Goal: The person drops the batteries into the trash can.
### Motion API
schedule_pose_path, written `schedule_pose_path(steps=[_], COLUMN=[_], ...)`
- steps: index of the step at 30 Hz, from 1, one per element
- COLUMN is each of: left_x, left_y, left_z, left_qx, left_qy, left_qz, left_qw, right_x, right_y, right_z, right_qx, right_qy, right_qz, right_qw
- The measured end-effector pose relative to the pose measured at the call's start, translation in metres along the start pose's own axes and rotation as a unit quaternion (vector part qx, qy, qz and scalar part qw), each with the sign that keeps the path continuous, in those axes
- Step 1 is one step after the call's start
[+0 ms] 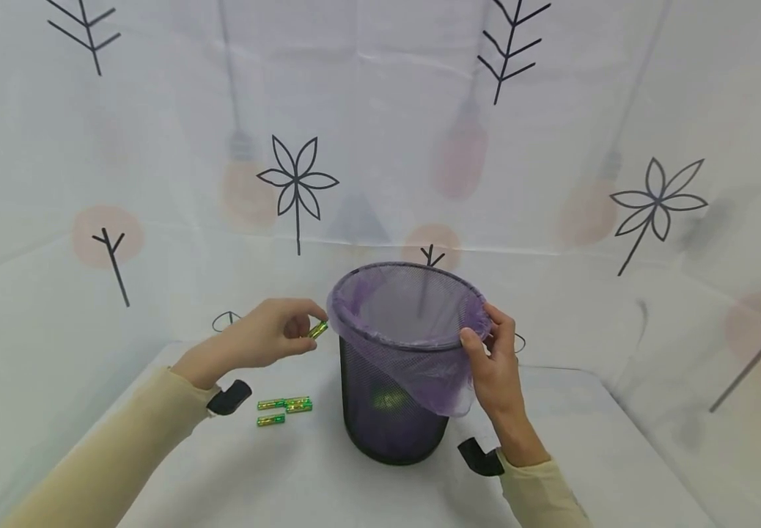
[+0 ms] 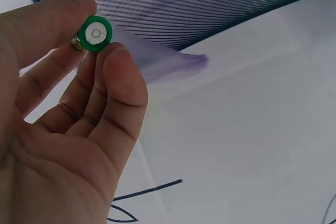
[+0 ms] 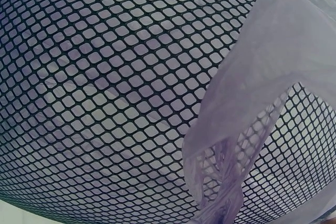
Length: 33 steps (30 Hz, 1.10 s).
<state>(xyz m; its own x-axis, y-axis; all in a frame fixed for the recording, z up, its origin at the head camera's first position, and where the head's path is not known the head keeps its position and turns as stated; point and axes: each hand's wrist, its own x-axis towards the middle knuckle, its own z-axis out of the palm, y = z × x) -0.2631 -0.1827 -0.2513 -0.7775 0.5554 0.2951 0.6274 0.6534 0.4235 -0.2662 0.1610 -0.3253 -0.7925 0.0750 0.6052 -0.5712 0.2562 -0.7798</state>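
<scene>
Just beside the bin point(image 1: 390, 411) rim, left hand point(image 1: 268, 334) pinching a battery point(image 1: 317, 329).

White table covering point(image 1: 328, 477), plain, spread flat. On it, three green-and-gold batteries point(image 1: 284, 409) lying on their sides, close together, left of the mesh bin and apart from it. Behind and to both sides, a white backdrop sheet point(image 1: 156, 147) printed with black line-drawn branches, flowers and twigs, faint hanging light bulbs and pale pink discs; a fold line runs across it.
</scene>
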Motion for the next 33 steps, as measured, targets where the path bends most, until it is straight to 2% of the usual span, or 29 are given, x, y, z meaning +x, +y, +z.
schedule_pose_path(steps=[3, 10, 16, 24, 29, 33], left_x=[0.011, 0.027, 0.050, 0.087, 0.110, 0.122], left_y=[0.007, 0.021, 0.035, 0.051, 0.051, 0.049], left_z=[-0.009, -0.029, -0.037, -0.026, -0.009, 0.008], left_qx=[0.004, 0.016, 0.005, -0.005, -0.014, -0.014], left_qy=[0.005, -0.021, -0.009, -0.020, -0.026, -0.031], left_qz=[0.009, 0.003, 0.012, 0.034, 0.044, 0.038], left_qw=[0.9999, 0.9996, 0.9999, 0.9992, 0.9986, 0.9987], right_x=[0.000, 0.001, 0.002, 0.001, 0.002, 0.002], right_y=[0.000, 0.001, 0.001, 0.001, 0.002, 0.002], right_z=[0.000, 0.000, 0.000, 0.001, -0.001, -0.002], right_qx=[0.002, 0.000, -0.009, -0.001, -0.005, -0.005], right_qy=[0.001, 0.002, 0.001, 0.003, 0.000, -0.002], right_qz=[-0.001, -0.004, -0.002, -0.002, 0.000, -0.002], right_qw=[1.000, 1.000, 1.000, 1.000, 1.000, 1.000])
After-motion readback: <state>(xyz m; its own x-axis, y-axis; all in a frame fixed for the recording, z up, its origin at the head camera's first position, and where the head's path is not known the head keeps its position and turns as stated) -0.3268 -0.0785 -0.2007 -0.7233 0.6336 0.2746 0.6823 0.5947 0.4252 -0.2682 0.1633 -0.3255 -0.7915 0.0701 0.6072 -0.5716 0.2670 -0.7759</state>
